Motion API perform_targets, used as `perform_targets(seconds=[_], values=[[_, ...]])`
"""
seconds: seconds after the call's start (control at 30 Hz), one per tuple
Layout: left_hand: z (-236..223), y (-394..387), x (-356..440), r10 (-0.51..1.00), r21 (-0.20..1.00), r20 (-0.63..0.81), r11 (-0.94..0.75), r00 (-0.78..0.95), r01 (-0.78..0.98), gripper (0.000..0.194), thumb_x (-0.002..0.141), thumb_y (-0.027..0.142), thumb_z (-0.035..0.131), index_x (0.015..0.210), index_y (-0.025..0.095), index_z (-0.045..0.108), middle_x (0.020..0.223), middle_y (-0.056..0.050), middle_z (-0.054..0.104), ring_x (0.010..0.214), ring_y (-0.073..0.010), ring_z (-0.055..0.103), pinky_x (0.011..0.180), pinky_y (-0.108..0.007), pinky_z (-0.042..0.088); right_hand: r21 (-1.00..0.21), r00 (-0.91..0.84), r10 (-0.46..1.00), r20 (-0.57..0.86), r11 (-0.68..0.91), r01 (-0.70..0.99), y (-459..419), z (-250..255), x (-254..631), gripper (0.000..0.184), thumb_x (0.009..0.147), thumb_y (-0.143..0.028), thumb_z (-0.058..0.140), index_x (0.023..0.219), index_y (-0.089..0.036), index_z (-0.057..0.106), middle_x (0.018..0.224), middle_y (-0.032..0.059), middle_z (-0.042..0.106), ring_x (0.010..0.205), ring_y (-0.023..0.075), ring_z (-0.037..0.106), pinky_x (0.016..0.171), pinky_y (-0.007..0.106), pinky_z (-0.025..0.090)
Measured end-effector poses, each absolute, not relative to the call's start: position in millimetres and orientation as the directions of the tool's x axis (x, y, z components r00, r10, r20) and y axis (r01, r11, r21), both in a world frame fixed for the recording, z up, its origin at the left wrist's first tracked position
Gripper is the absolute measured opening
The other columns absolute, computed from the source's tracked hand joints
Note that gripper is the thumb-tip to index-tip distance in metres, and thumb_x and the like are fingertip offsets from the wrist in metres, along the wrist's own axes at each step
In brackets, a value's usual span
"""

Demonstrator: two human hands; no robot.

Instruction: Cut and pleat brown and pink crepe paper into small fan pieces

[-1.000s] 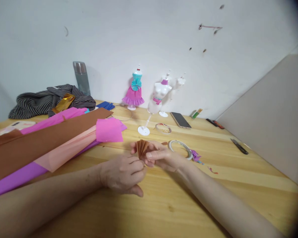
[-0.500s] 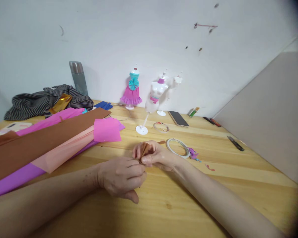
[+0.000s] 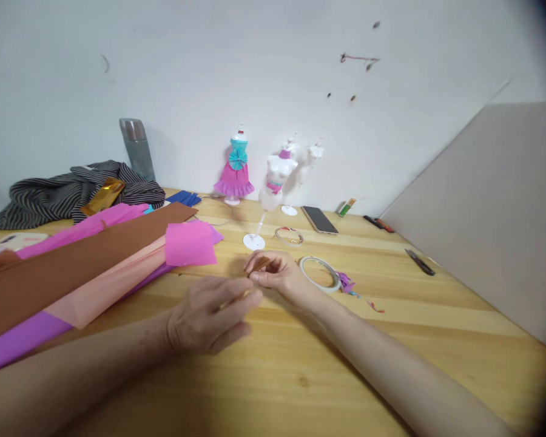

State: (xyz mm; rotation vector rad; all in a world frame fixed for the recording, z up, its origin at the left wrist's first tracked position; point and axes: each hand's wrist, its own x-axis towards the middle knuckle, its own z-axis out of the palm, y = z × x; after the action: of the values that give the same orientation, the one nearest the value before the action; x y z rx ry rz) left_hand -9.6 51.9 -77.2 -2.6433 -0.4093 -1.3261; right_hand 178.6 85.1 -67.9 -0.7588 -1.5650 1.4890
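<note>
A small folded piece of brown crepe paper (image 3: 260, 264) is pinched between the thumb and fingers of my right hand (image 3: 279, 276), just above the table. My left hand (image 3: 216, 312) is close by on the left, its fingertips near the lower end of the paper. Motion blurs those fingers, and whether they hold anything is unclear. A white mannequin (image 3: 279, 173) with a pink neck band and waist band stands behind my hands. Right of my right hand lies a roll of white tape (image 3: 306, 276).
Brown (image 3: 95, 249), pink and purple crepe paper sheets cover the left side. Behind stand a dressed mannequin (image 3: 236, 176) and a bottle (image 3: 136, 149) near striped cloth (image 3: 45, 194). A phone (image 3: 319, 220), a bracelet-like ring (image 3: 289, 236), purple scraps (image 3: 344, 282) and a cutter (image 3: 420, 262) lie rightward.
My left hand has drawn slightly back from the brown paper and its fingers have loosened. The paper has tipped over in my right hand, showing less of its fan. The view has shifted slightly.
</note>
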Motion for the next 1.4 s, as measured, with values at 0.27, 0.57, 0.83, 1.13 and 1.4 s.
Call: perform_targets(seconds=[0.27, 0.57, 0.83, 1.13, 1.4], values=[[-61, 41, 12, 0.946, 0.938, 0.224, -0.275, 0.236, 0.21, 0.044, 0.078, 0.021, 0.057, 0.122, 0.02, 0.053, 0.067, 0.002, 0.063, 0.038, -0.0069, 0.05, 0.034, -0.018, 0.037, -0.912, -0.32, 0.859, 0.401, 0.408, -0.047, 76, -66, 171, 0.017, 0.07, -0.038, 0.074, 0.072, -0.022, 0.07, 0.092, 0.0052, 0.055, 0.088, 0.0187, 0.056, 0.077, 0.034, 0.048], [-57, 42, 16, 0.951, 0.985, -0.04, 0.089, 0.307, -0.147, 0.041, 0.067, 0.023, 0.07, 0.106, 0.015, 0.063, 0.097, -0.008, 0.071, 0.066, -0.0161, 0.07, 0.055, -0.024, 0.056, -0.922, -0.303, 0.872, 0.383, 0.38, -0.072, 76, -77, 170, 0.014, 0.067, -0.038, 0.077, 0.072, -0.025, 0.075, 0.087, 0.0035, 0.053, 0.081, 0.0162, 0.053, 0.071, 0.031, 0.046], [-64, 47, 16, 0.952, 0.99, 0.069, -0.028, 0.297, -0.14, 0.038, 0.069, 0.023, 0.068, 0.107, 0.017, 0.066, 0.094, -0.005, 0.073, 0.076, -0.0162, 0.069, 0.068, -0.027, 0.057, -0.959, -0.309, 0.912, 0.269, 0.226, -0.17, 75, -78, 166, 0.021, 0.059, -0.036, 0.08, 0.071, -0.022, 0.071, 0.084, 0.0014, 0.052, 0.073, 0.0139, 0.053, 0.065, 0.028, 0.044], [-88, 75, -7, 0.885, 0.805, 0.406, -0.464, 0.226, 0.369, 0.019, 0.083, 0.022, 0.054, 0.09, 0.019, 0.072, 0.071, -0.002, 0.07, 0.067, -0.0139, 0.063, 0.061, -0.024, 0.049, -0.422, -0.429, 0.901, -0.071, 0.362, 0.831, 93, -43, 206, 0.021, 0.069, -0.03, 0.063, 0.085, -0.016, 0.061, 0.078, 0.0042, 0.06, 0.065, 0.0146, 0.05, 0.057, 0.026, 0.031], [-88, 78, -3, 0.917, 0.867, 0.349, -0.394, 0.194, 0.306, 0.015, 0.078, 0.027, 0.059, 0.078, 0.016, 0.069, 0.059, 0.001, 0.061, 0.051, -0.0084, 0.05, 0.048, -0.02, 0.036, -0.226, -0.455, 0.883, -0.114, 0.423, 0.878, 89, -52, 200, 0.006, 0.071, -0.015, 0.05, 0.075, -0.018, 0.054, 0.072, 0.0025, 0.06, 0.061, 0.0131, 0.048, 0.053, 0.025, 0.024]])
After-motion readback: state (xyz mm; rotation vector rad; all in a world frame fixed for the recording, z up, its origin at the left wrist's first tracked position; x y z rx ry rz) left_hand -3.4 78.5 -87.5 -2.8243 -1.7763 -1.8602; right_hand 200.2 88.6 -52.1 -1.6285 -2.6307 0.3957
